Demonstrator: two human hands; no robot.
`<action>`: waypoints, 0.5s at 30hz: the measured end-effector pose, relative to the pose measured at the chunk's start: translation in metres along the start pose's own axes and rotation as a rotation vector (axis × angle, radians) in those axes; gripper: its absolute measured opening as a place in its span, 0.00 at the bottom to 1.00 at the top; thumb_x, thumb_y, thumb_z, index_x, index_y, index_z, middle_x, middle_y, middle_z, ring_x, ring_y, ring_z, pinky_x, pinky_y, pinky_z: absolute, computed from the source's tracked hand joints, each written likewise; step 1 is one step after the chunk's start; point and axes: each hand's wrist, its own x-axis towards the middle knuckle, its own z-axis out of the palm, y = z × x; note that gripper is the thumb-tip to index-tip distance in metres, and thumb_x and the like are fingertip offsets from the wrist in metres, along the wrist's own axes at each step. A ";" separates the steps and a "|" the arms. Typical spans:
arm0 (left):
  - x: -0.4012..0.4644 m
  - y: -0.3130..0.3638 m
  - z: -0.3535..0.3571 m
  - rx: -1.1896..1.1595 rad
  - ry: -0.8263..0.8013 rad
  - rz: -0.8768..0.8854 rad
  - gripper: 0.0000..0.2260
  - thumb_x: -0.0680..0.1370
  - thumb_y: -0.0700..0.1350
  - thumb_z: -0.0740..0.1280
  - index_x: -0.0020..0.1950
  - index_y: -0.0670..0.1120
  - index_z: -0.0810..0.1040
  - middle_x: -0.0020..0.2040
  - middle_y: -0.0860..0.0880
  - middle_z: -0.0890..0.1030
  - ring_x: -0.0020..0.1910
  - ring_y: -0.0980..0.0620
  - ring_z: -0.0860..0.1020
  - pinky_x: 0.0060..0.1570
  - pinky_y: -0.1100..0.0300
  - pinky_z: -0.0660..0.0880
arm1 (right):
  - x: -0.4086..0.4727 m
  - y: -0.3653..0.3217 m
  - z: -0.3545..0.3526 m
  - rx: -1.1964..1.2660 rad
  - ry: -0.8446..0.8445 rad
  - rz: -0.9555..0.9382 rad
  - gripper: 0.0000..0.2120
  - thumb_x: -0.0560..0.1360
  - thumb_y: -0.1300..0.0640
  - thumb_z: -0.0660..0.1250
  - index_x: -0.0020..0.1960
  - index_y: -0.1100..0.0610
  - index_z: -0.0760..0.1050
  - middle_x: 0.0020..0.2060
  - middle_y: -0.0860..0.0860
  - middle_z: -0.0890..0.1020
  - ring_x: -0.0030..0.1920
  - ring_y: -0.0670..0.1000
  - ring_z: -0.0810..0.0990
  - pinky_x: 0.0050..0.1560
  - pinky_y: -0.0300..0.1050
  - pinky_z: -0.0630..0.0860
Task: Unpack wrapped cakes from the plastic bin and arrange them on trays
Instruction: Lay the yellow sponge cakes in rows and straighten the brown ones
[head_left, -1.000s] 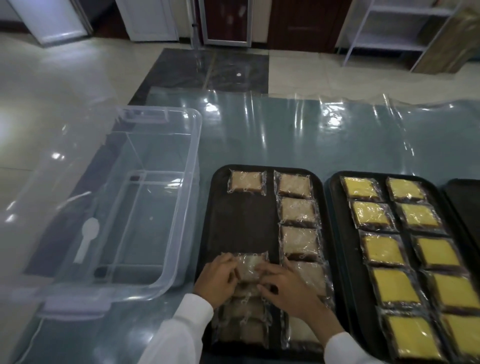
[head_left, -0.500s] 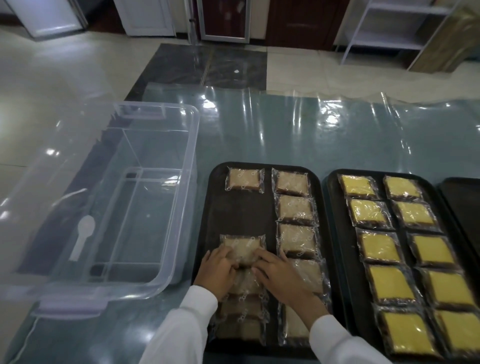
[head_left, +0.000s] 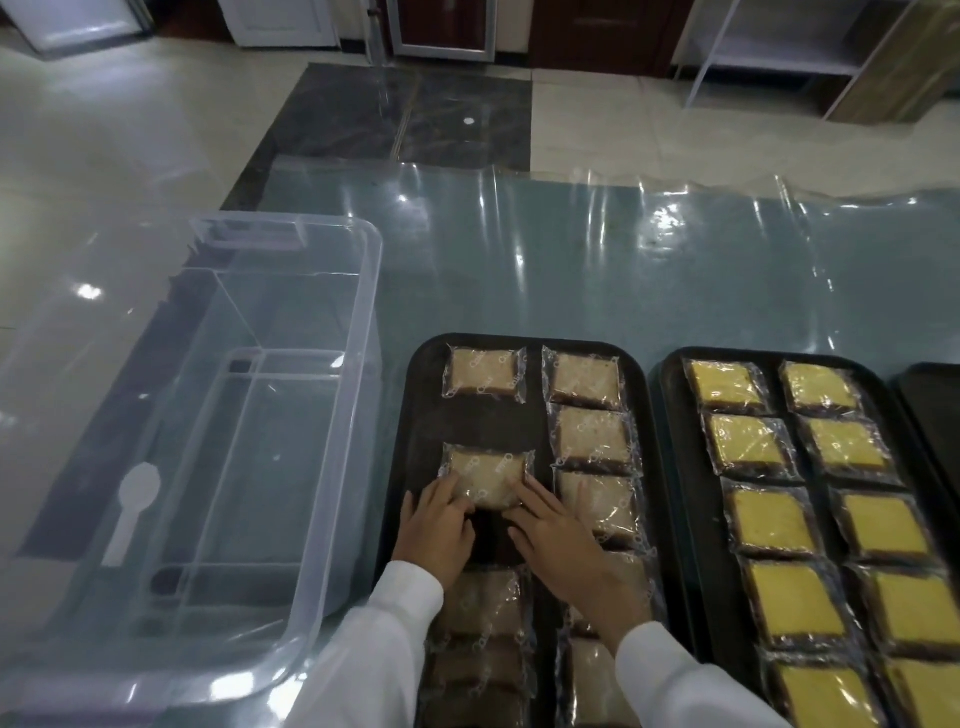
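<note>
Clear plastic bin (head_left: 322, 467) at nine o'clock holds no cakes, only a white spoon (head_left: 130, 506), so unpacking looks done. Both hands, the left hand (head_left: 436, 525) and right hand (head_left: 553, 532), lie with straight fingers pressing one pale wrapped cake (head_left: 487, 478) in the left column of the brown-cake tray (head_left: 415, 441). At three o'clock the yellow-cake tray (head_left: 675, 441) shows ten cakes in two columns. Nearest rows are hidden by the sleeves, so I cannot count the pale cakes; a gap remains at twelve o'clock.

Pale wrapped cake (head_left: 485, 477) flat on the black tray (head_left: 421, 415), apparently left column.
</note>
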 end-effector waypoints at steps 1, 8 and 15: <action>0.005 0.002 -0.002 -0.004 0.011 -0.014 0.11 0.84 0.47 0.61 0.63 0.53 0.78 0.81 0.53 0.59 0.81 0.51 0.55 0.80 0.39 0.48 | 0.005 0.002 -0.002 0.002 0.004 0.002 0.14 0.84 0.47 0.59 0.66 0.44 0.78 0.80 0.43 0.65 0.82 0.49 0.57 0.75 0.74 0.44; 0.037 0.004 -0.009 -0.058 0.073 -0.047 0.08 0.83 0.47 0.63 0.62 0.54 0.77 0.80 0.52 0.61 0.81 0.51 0.57 0.81 0.42 0.49 | 0.042 0.012 -0.017 0.006 -0.010 0.024 0.14 0.84 0.47 0.59 0.67 0.43 0.76 0.81 0.44 0.62 0.82 0.50 0.58 0.75 0.76 0.46; 0.062 -0.001 -0.012 -0.134 0.123 -0.020 0.13 0.82 0.44 0.66 0.67 0.52 0.75 0.81 0.51 0.61 0.81 0.50 0.58 0.81 0.43 0.50 | 0.063 0.020 -0.025 0.034 -0.001 0.014 0.18 0.83 0.43 0.60 0.71 0.45 0.74 0.82 0.45 0.60 0.82 0.50 0.58 0.77 0.75 0.50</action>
